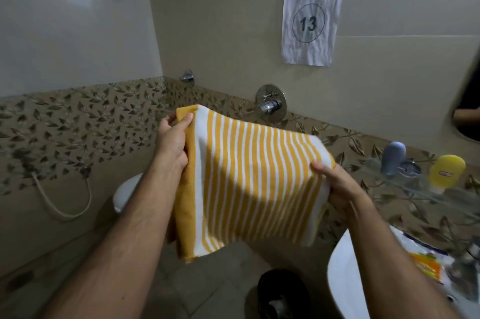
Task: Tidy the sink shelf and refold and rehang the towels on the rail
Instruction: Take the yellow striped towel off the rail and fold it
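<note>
At the right edge of the frame, a glass shelf (pixel 420 190) runs along the leaf-patterned wall tiles, sloping down toward the lower right. On it stand a grey-blue bottle (pixel 393 157), upside down on its cap, a round metal tin (pixel 410 169) just beside it, and a yellow bottle (pixel 446 171), also on its cap, a little further right. Below, in the lower right corner, a white sink (pixel 345 274) shows its curved rim; an orange and white packet (pixel 426 261) lies on its top, blurred. The tiled floor (pixel 202 290) fills the bottom centre, with a dark round object (pixel 281 290) on it.
</note>
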The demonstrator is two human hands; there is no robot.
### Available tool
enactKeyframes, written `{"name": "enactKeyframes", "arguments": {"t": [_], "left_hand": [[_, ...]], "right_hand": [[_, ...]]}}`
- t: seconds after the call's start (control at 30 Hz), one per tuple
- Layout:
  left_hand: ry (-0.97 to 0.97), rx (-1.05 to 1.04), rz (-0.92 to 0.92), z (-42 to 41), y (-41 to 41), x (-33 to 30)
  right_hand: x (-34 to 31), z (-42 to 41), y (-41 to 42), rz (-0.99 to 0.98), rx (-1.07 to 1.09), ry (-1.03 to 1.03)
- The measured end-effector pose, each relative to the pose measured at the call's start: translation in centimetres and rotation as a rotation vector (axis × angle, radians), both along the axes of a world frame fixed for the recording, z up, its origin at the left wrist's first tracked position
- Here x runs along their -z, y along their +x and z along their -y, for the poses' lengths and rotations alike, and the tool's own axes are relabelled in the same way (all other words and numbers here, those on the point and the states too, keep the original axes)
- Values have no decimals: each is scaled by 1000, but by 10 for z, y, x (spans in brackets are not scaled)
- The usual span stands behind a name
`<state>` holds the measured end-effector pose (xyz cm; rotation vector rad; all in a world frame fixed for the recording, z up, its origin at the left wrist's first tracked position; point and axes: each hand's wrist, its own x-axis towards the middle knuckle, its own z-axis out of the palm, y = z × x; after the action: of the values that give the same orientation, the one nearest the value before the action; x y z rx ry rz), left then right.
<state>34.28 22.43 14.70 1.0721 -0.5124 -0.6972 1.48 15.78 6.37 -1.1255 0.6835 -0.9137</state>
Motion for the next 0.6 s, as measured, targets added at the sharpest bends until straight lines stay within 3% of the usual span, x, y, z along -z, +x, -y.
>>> {"name": "enactKeyframes", "arguments": {"t": [0.1, 0.17, 0.4, 0.5, 0.6], "left_hand": [[6, 10, -80, 0, 9, -1], [31, 33, -104, -2, 13, 1], [181, 185, -77, -7, 58, 14], [336, 363, -257, -18, 43, 78], [399, 702, -382, -35, 14, 162]], "right_hand": [[-10, -4, 7, -153, -129, -97], [-10, -5, 18, -217, -85, -105], [-64, -13, 51, 89, 71, -167], [-74, -9, 69, 51, 149, -188], [-65, -5, 73, -32, 214, -138]]}}
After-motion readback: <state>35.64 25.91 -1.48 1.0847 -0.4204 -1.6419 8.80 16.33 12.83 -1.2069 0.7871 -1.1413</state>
